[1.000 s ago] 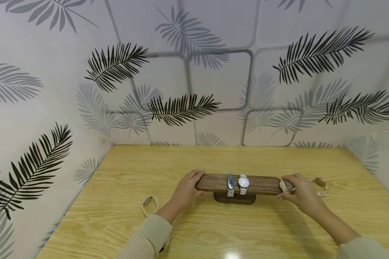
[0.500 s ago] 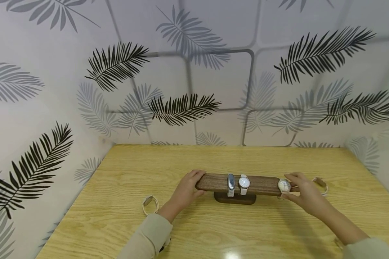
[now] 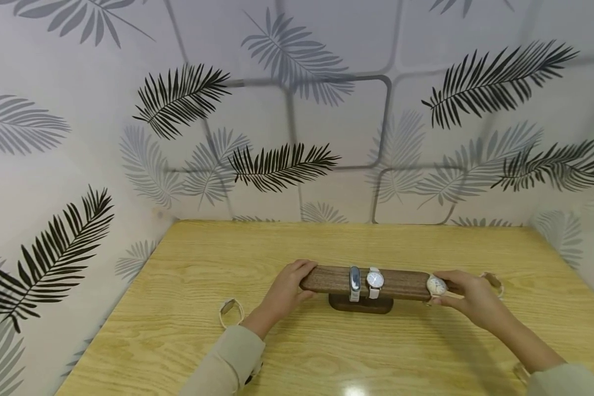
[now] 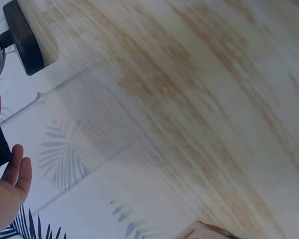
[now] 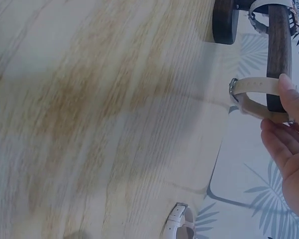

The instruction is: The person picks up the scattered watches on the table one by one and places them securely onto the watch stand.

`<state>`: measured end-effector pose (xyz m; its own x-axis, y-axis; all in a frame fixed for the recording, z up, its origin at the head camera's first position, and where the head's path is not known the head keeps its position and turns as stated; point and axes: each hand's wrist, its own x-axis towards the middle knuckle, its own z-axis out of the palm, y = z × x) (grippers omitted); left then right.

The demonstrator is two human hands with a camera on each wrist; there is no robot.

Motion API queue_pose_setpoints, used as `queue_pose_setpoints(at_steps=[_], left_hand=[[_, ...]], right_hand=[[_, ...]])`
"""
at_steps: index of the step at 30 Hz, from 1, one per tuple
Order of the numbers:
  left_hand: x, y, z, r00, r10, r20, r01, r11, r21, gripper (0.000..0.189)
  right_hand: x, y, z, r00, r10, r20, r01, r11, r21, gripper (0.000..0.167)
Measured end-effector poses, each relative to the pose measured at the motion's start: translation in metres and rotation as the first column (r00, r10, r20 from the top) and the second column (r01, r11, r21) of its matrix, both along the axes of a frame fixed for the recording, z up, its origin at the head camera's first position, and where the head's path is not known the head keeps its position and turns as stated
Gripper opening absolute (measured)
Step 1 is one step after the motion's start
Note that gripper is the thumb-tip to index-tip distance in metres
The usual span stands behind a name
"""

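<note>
A dark wooden watch stand point(image 3: 322, 279) has its bar raised on an oval base point(image 3: 360, 305). My left hand point(image 3: 288, 289) grips the bar's left end, thumb below and fingers over the top. Around the bar's middle sit a grey fitness band point(image 3: 355, 280) and a round-faced watch point(image 3: 375, 280) with a white strap. At the right end, my right hand point(image 3: 475, 300) pinches another round-faced watch point(image 3: 436, 286) between thumb and fingers. The right wrist view shows that watch's beige strap point(image 5: 261, 85) looped around the bar's tip, its buckle hanging to the side.
On the wooden table point(image 3: 218, 253), a light-strapped watch point(image 3: 231, 313) lies left of the stand. Another watch point(image 3: 495, 283) lies behind my right hand, and a partly hidden one point(image 3: 521, 373) beside the right sleeve. A leaf-patterned wall point(image 3: 326, 187) rises behind the table.
The right hand's fingers have drawn back to the right, uncovering more of the watch face, which now turns further toward the view. The left hand keeps its grip on the stand.
</note>
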<state>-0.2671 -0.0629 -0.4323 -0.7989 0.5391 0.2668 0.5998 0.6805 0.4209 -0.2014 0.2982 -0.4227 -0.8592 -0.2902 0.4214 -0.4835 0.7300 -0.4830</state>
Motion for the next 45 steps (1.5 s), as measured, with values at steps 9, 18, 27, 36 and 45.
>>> queue_pose_setpoints(at_steps=[9, 18, 27, 36, 45], left_hand=[[-0.001, 0.0, -0.002, 0.999, 0.0, 0.034, 0.0, 1.0, -0.015, 0.06], [-0.002, 0.0, -0.002, 1.0, -0.004, 0.019, 0.004, 1.0, -0.014, 0.06], [-0.003, -0.001, 0.0, 0.999, -0.009, 0.034, 0.009, 1.0, -0.01, 0.059], [-0.002, 0.001, 0.001, 0.999, -0.01, 0.039, 0.011, 1.0, -0.016, 0.059], [-0.004, 0.001, 0.0, 0.999, -0.011, 0.033, 0.011, 1.0, -0.007, 0.059]], right_hand=[[-0.006, 0.003, -0.006, 0.993, 0.043, -0.108, -0.043, 0.999, 0.001, 0.048], [-0.008, -0.002, -0.003, 0.998, 0.003, -0.061, 0.001, 0.998, 0.058, 0.048], [-0.012, -0.009, 0.002, 0.995, 0.011, -0.101, 0.004, 0.99, 0.143, 0.054], [-0.014, -0.014, 0.002, 0.982, 0.073, -0.174, -0.036, 0.978, 0.206, 0.053], [-0.02, -0.021, 0.009, 0.994, 0.076, -0.084, -0.055, 0.972, 0.228, 0.05]])
